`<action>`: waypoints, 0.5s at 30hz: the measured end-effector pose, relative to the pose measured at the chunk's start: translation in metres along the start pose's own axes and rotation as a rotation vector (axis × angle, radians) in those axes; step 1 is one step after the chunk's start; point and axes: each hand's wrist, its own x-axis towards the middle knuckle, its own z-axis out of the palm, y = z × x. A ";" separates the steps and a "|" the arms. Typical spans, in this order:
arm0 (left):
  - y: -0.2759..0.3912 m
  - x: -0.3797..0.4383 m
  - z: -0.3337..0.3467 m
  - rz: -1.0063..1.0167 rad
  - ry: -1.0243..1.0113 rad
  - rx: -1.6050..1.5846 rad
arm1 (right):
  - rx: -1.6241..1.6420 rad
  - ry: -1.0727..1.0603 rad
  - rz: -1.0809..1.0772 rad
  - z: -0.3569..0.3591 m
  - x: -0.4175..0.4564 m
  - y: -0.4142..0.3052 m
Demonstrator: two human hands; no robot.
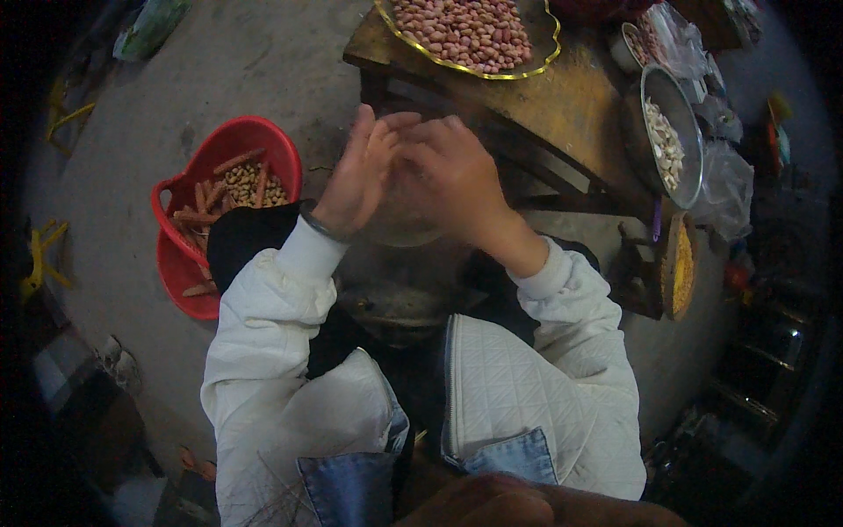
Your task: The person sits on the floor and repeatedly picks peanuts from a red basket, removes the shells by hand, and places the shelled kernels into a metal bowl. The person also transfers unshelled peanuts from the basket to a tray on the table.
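Note:
My left hand (359, 171) is raised in front of me, its palm turned inward and its thumb apart from the fingers. Against its fingertips, my right hand (454, 165) curls inward and is blurred. Whether anything small lies between the two hands is hidden. Beneath them, the pale edge of a round vessel (402, 234) shows dimly between my knees. Beyond my hands, reddish peanut kernels (461, 33) fill a clear tray with a scalloped gold rim (421, 55). It rests on a low wooden table (546, 112).
Two red plastic baskets (290, 148) on the left hold corncobs (197, 217) and unshelled peanuts (247, 181). At right stand a metal bowl (691, 158) with whitish pieces (664, 141), plastic bags (724, 191) and a round container of yellow grains (683, 263). Yellow legs (41, 263) stand far left.

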 end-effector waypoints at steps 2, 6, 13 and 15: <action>0.000 -0.002 -0.002 0.050 0.039 0.193 | 0.262 0.023 0.128 -0.007 0.000 0.004; -0.006 0.000 -0.014 0.132 0.088 0.255 | 0.835 -0.069 0.546 -0.019 0.001 0.004; -0.001 -0.003 -0.003 0.233 0.070 0.375 | 0.966 -0.022 0.552 -0.012 -0.001 0.012; -0.002 -0.001 -0.007 0.270 0.064 0.440 | 1.022 -0.032 0.634 -0.012 -0.005 0.014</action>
